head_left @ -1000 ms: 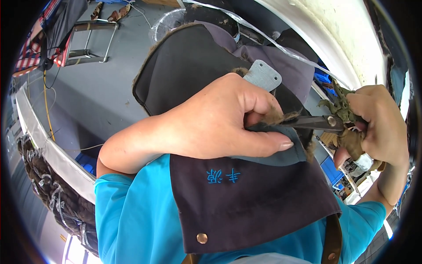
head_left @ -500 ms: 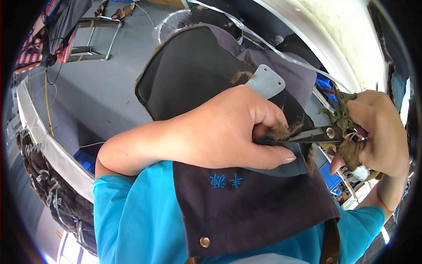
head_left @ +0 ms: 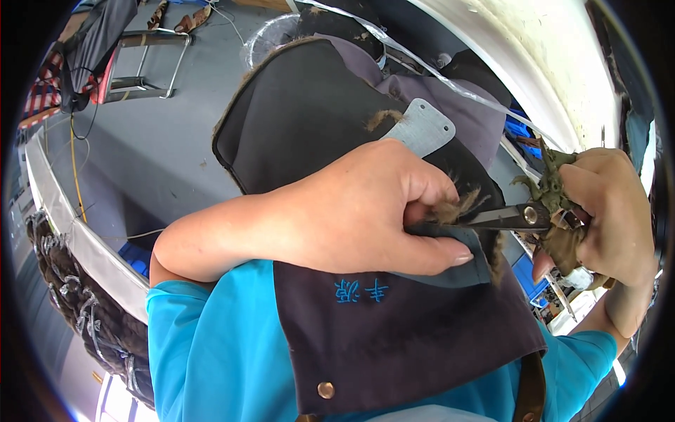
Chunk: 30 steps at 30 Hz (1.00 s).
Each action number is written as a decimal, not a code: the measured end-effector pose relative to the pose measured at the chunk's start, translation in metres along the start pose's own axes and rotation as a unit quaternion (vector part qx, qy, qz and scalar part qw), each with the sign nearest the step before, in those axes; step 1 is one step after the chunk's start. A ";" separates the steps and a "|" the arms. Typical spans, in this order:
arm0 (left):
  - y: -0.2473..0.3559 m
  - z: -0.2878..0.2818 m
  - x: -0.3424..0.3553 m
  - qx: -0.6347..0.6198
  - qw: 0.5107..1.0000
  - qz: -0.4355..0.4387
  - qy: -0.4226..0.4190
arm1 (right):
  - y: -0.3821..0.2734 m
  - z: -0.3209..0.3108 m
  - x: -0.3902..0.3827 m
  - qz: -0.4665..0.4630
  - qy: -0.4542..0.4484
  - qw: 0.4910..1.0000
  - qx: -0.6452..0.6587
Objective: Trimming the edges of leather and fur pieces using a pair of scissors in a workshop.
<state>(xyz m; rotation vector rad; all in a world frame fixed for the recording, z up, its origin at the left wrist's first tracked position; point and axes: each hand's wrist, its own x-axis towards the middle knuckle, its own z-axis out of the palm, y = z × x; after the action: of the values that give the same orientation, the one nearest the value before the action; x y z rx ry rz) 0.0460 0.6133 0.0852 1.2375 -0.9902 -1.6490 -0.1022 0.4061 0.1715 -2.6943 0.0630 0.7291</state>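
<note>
A dark, smooth-faced hide piece (head_left: 302, 119) with brown fur along its edge lies over my lap. My left hand (head_left: 365, 207) is closed on its near part, thumb against the bent fingers. Out of that grip sticks a tuft of brown fur (head_left: 455, 208). In my right hand (head_left: 612, 211) is a pair of scissors (head_left: 531, 215), its handles wrapped in ragged olive cloth (head_left: 552, 186). The blades point left to the fur at my left fingers; their tips are hidden there. A pale grey plate with small holes (head_left: 427, 130) lies on the hide beyond my left knuckles.
I wear a dark apron (head_left: 415, 337) over a blue shirt. A metal-framed stool (head_left: 151, 67) stands on the grey floor at the far left. At the left edge hang dark furry bundles (head_left: 91, 316). A white curved surface (head_left: 534, 63) rises at the far right.
Both hands keep their holds, and the scissors stay at the fur tuft with hardly any shift. The whole view has moved very slightly.
</note>
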 end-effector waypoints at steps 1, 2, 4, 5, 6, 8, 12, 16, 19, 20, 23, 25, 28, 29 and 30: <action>-0.001 0.001 0.000 0.000 1.000 0.000 0.000 | 0.001 -0.001 0.000 -0.009 -0.014 1.000 -0.014; -0.001 0.001 0.000 -0.004 1.000 0.006 0.006 | 0.000 0.000 0.000 -0.008 -0.014 1.000 -0.014; -0.001 0.000 0.000 -0.009 1.000 0.012 0.012 | -0.002 0.001 -0.001 -0.003 0.013 1.000 -0.014; -0.001 -0.002 0.001 0.012 1.000 0.017 0.007 | -0.002 0.001 -0.001 -0.002 0.013 1.000 -0.013; 0.000 -0.004 0.002 0.034 0.999 0.022 0.002 | -0.002 0.001 -0.001 0.000 0.014 0.999 -0.032; 0.000 -0.005 0.002 0.037 0.999 0.023 -0.002 | -0.003 0.000 -0.001 0.001 0.016 0.999 -0.051; 0.006 -0.006 -0.003 0.010 1.000 0.006 0.005 | 0.011 -0.005 0.005 -0.011 -0.013 0.998 0.053; 0.002 -0.003 -0.009 0.005 0.994 0.071 0.078 | 0.030 0.016 0.012 -0.038 -0.046 0.945 0.322; -0.003 -0.003 -0.011 -0.023 0.991 0.090 0.101 | -0.006 0.047 0.018 0.129 0.048 0.764 0.630; -0.004 -0.002 -0.010 -0.019 0.991 0.095 0.097 | -0.012 0.051 0.022 0.107 0.045 0.743 0.659; -0.002 -0.001 -0.010 0.026 0.977 0.152 0.150 | -0.029 0.061 0.036 0.060 0.066 0.731 0.676; -0.004 -0.004 -0.013 0.071 0.968 0.176 0.166 | -0.044 0.057 0.044 0.041 0.068 0.691 0.719; -0.001 -0.007 -0.023 0.165 0.941 0.221 0.195 | -0.048 0.071 0.047 0.004 0.170 0.659 0.733; 0.003 -0.005 -0.029 0.201 0.933 0.212 0.211 | -0.046 0.076 0.046 0.009 0.174 0.659 0.732; 0.011 -0.004 -0.039 0.268 0.920 0.179 0.223 | -0.043 0.081 0.047 0.008 0.177 0.650 0.739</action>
<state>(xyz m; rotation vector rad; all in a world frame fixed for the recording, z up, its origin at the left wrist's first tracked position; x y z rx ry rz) 0.0578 0.6451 0.1071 1.5779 -1.3179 -0.7763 -0.0948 0.4760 0.0968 -1.1430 0.5182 -0.0345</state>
